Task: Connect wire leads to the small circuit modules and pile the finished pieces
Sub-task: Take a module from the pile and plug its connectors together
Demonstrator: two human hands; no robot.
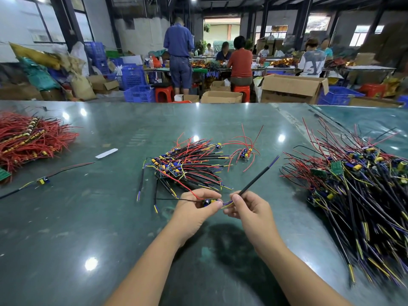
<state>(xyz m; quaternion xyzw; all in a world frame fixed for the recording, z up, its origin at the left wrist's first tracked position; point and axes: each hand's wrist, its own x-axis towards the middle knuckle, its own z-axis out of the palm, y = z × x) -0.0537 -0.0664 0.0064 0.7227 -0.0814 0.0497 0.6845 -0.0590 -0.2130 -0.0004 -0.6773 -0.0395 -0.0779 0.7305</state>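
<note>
My left hand [195, 208] pinches a small circuit module [209, 201] with blue and yellow parts; a red and a black lead trail from it to the left. My right hand [247, 208] grips a black sheathed wire lead [258, 176] near its yellow and purple ends, which meet the module between my fingertips. The lead's far end points up and to the right. A pile of wired modules [187, 166] lies on the green table [110, 217] just beyond my hands.
A large heap of modules with black leads [357, 191] fills the right side. Red wire bundles [28, 138] lie far left, one loose module [43, 180] near them, a few modules with red leads [245, 152] at centre right. People work at benches behind.
</note>
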